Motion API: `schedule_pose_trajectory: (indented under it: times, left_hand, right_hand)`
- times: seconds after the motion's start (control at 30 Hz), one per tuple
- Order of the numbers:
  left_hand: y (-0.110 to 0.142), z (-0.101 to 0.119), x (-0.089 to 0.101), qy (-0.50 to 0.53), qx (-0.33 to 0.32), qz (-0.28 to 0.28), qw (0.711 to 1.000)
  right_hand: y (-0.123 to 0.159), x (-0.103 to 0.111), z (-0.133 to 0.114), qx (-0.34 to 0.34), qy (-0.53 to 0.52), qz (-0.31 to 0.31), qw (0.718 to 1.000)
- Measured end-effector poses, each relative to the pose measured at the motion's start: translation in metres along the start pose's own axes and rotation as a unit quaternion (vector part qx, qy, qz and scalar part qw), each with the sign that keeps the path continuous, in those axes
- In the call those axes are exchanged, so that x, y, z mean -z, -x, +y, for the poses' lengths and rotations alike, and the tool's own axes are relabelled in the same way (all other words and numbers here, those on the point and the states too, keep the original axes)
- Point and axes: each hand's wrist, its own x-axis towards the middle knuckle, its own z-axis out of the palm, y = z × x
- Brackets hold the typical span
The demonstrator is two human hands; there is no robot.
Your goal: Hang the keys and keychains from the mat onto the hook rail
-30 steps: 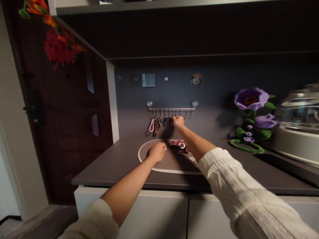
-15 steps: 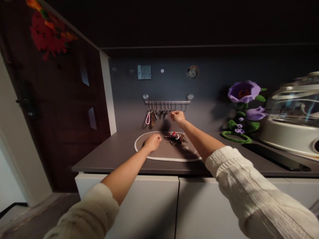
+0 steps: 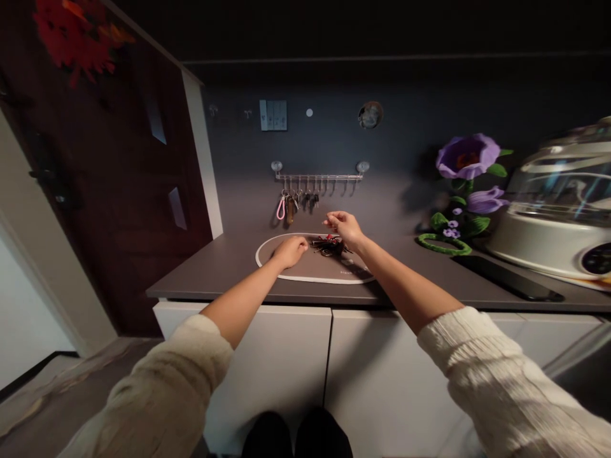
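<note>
My left hand (image 3: 291, 249) rests as a loose fist on an oval grey mat with a white rim (image 3: 305, 277) on the dark counter. My right hand (image 3: 344, 227) hovers just above a small heap of keys with a red tag (image 3: 326, 244) lying on that mat; its fingertips are pinched together at the left, and I cannot make out anything in them. On the wall behind, a metal hook rail (image 3: 319, 179) carries several key bunches (image 3: 298, 200), one with a pink loop (image 3: 280, 208), on its left hooks.
A purple fabric flower with green stem (image 3: 462, 184) stands at the back right. A large white appliance with a clear lid (image 3: 556, 198) fills the right side. A dark wooden door (image 3: 95, 191) is on the left. White cabinet fronts (image 3: 305, 362) lie below the counter (image 3: 200, 273).
My right hand came away from the hook rail and dropped down to just above the keys on the mat. The view tilted down and back; my left hand stayed put.
</note>
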Motion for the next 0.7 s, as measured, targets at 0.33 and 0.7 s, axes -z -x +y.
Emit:
schedule_pose_trajectory:
  times: [0.33, 0.7]
  left_hand:
    - [-0.009, 0.011, -0.002, 0.015, -0.059, -0.023, 0.998]
    - [-0.025, 0.027, -0.025, 0.044, -0.088, -0.024, 0.995]
  right_hand:
    - [0.030, 0.025, 0.026, 0.068, 0.161, -0.037, 0.984]
    - [0.035, 0.030, 0.028, 0.090, 0.329, -0.038, 0.939]
